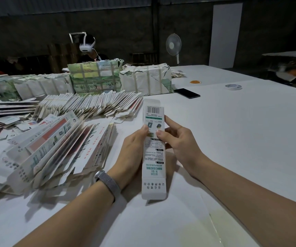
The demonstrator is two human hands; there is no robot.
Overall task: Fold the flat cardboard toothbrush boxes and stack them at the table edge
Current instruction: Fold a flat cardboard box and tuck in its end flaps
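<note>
A long white toothbrush box (154,154) with green print and a barcode is held lengthwise above the white table (232,132), its end flaps sticking out. My left hand (133,150) grips its left side, thumb on the printed face. My right hand (177,139) grips the right side, thumb on the face and a finger along the edge. To the left lies a fanned heap of flat boxes (58,150). A longer row of flat boxes (93,106) stretches behind it.
Taped bundles (143,81) stand at the back of the table, with a person wearing a headset (88,47) behind them. A black phone (187,93), a tape roll (233,87) and rubber bands (195,82) lie at the far right. A fan (173,45) stands beyond.
</note>
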